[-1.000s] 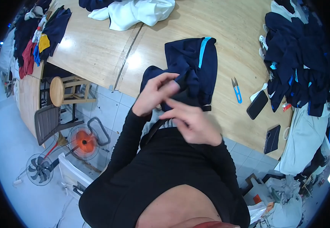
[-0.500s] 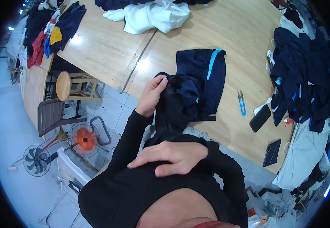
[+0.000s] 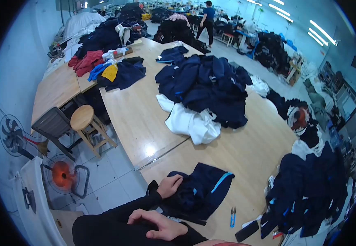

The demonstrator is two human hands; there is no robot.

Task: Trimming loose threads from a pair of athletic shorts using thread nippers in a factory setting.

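A dark navy garment (image 3: 204,201) with a light blue stripe lies bunched on the near part of the table. My left hand (image 3: 170,186) is at its left edge, with the fingers closed over the cloth; the fingertips are partly hidden. Close to my body, my right hand (image 3: 161,225) hovers with thumb and fingers apart and holds nothing. Blue-handled thread snips (image 3: 232,217) lie to the right of the garment, and a black phone (image 3: 247,231) is beyond them near the lower edge.
White cloth (image 3: 194,125) and a large navy garment pile (image 3: 206,86) cover the table's middle. More navy garments (image 3: 305,192) hang at the right edge. On the left stand a wooden stool (image 3: 83,117), a grey chair (image 3: 53,125) and an orange fan (image 3: 63,174). A person (image 3: 206,22) walks far off.
The view has tilted up, bringing the far room into sight. My left hand has gone from holding up black fabric to lying lower on the garment. The right hand remains near my body, fingers apart.
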